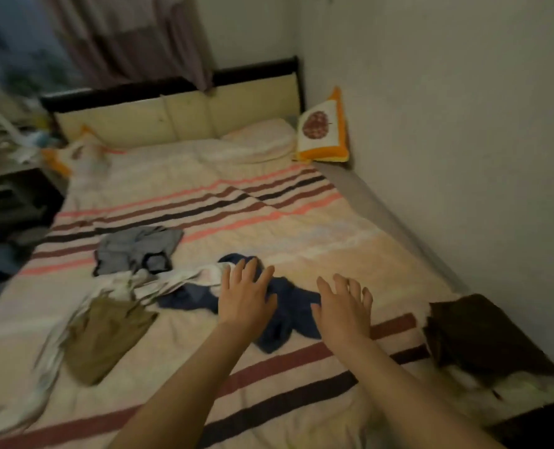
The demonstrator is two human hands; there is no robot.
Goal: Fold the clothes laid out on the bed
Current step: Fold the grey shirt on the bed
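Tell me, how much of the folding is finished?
Perhaps one piece: the dark brown garment lies compactly at the bed's right edge. Both open hands, left hand and right hand, reach over the crumpled navy garment. The grey garment, olive garment and white cloth remain unfolded.

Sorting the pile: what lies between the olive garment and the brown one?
The crumpled navy garment under both open hands, left, right, in the head view.

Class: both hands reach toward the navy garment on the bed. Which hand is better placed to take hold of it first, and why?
The left hand: it is already over the navy garment, fingers spread across its upper part. The right hand is at the garment's right edge, mostly over the bedspread.
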